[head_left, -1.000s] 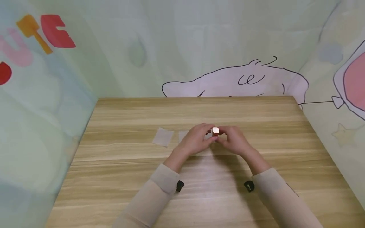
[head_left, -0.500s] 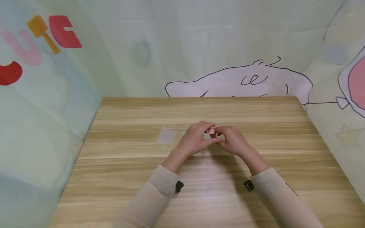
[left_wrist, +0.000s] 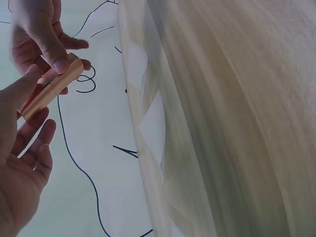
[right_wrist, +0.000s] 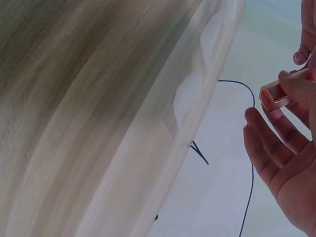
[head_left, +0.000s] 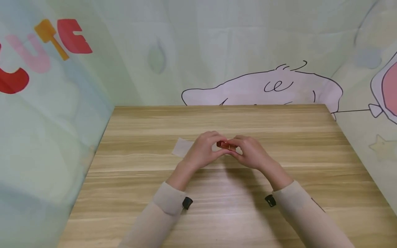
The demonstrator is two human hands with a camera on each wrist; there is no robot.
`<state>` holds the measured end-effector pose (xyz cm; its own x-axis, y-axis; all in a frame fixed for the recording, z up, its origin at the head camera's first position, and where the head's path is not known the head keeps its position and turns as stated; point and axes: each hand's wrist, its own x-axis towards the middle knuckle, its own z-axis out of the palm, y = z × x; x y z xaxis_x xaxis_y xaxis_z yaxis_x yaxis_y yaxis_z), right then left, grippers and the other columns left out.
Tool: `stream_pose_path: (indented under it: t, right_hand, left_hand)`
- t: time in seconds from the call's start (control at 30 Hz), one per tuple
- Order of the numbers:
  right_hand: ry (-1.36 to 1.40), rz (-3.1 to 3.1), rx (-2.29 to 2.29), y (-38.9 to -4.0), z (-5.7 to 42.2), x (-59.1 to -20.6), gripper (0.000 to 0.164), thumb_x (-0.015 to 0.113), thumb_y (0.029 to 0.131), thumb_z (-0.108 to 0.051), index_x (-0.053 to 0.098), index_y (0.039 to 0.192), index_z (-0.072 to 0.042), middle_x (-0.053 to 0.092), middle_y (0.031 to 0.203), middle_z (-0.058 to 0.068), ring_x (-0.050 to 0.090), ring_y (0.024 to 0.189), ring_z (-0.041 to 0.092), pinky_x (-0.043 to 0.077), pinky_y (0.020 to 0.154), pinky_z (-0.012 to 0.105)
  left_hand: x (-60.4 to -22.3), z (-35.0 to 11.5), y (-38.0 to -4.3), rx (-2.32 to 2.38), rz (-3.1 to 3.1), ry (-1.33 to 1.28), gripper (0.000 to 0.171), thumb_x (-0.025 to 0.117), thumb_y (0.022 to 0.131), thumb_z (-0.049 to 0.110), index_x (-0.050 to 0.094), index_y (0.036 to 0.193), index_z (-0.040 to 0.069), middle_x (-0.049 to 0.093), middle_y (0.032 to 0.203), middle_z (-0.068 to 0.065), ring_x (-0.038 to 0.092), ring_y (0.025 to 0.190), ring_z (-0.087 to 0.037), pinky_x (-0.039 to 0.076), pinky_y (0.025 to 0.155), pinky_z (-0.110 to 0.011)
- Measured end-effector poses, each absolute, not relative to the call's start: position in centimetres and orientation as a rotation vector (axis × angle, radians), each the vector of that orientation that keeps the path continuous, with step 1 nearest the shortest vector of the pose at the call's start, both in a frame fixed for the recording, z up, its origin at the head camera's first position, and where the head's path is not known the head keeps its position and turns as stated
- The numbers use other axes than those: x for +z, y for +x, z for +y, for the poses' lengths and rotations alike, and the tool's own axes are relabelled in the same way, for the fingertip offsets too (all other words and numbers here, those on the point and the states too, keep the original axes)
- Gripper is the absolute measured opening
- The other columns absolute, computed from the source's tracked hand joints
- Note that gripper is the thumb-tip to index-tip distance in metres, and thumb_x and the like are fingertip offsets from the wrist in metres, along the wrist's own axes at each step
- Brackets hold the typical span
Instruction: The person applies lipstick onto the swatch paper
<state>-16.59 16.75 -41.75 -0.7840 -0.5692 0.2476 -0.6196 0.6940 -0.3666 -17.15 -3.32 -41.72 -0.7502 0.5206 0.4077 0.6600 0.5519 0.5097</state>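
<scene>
A small, shiny copper-red lipstick (head_left: 226, 145) lies lengthwise between both hands, held above the table. The left hand (head_left: 201, 148) pinches its left end between thumb and fingers. At the other end, the right hand (head_left: 252, 151) grips it the same way. In the left wrist view the lipstick (left_wrist: 54, 89) slants between the two hands, apparently closed. The right wrist view shows a reddish end face on the lipstick (right_wrist: 270, 97), its marking too small to read. Beside the left hand a white paper square (head_left: 182, 147) lies flat, partly covered by that hand.
Wood-grain table (head_left: 149, 193) surrounds the hands, its back edge meeting a printed cloth backdrop (head_left: 198, 51). More than one paper sheet (left_wrist: 154, 129) shows on the table in the left wrist view. Dark wrist straps (head_left: 187, 203) show at the sleeves.
The lipstick has turned from pointing its pale end up toward the head camera to lying sideways between the hands. The left hand has shifted slightly left, covering more of the paper.
</scene>
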Motion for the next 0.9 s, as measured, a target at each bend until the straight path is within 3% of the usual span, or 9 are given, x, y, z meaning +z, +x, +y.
stream_pose_path:
  t: [0.37,0.7,0.9]
  right_hand:
    - [1.126,-2.738,0.642,-16.2,14.7,-40.8,0.017,0.071,0.084,-0.019,0.07,0.1,-0.014,0.061,0.086,-0.003,0.059,0.068,0.005,0.049,0.06,0.016]
    - [1.212,-2.66,0.542,-15.7,12.9,-40.3,0.01,0.07,0.085,-0.019,0.07,0.094,-0.016,0.058,0.081,-0.004,0.053,0.064,0.005,0.046,0.056,0.018]
    - [1.212,-2.684,0.575,-15.4,12.5,-40.2,0.015,0.069,0.085,-0.023,0.07,0.099,-0.016,0.06,0.085,-0.004,0.058,0.066,0.008,0.047,0.057,0.019]
  left_hand:
    - [-40.4,-5.8,-16.0,-0.885,-2.605,-0.994,0.026,0.078,0.076,0.033,0.07,0.094,0.016,0.063,0.094,0.009,0.054,0.085,-0.006,0.046,0.078,-0.02]
    - [-39.5,-7.7,-15.3,-0.692,-2.743,-0.968,0.027,0.076,0.077,0.036,0.07,0.094,0.017,0.062,0.089,0.008,0.051,0.079,-0.007,0.044,0.071,-0.022]
    - [-39.5,-8.4,-14.8,-0.753,-2.76,-0.977,0.023,0.075,0.079,0.032,0.07,0.094,0.015,0.062,0.087,0.003,0.051,0.079,-0.009,0.045,0.073,-0.025]
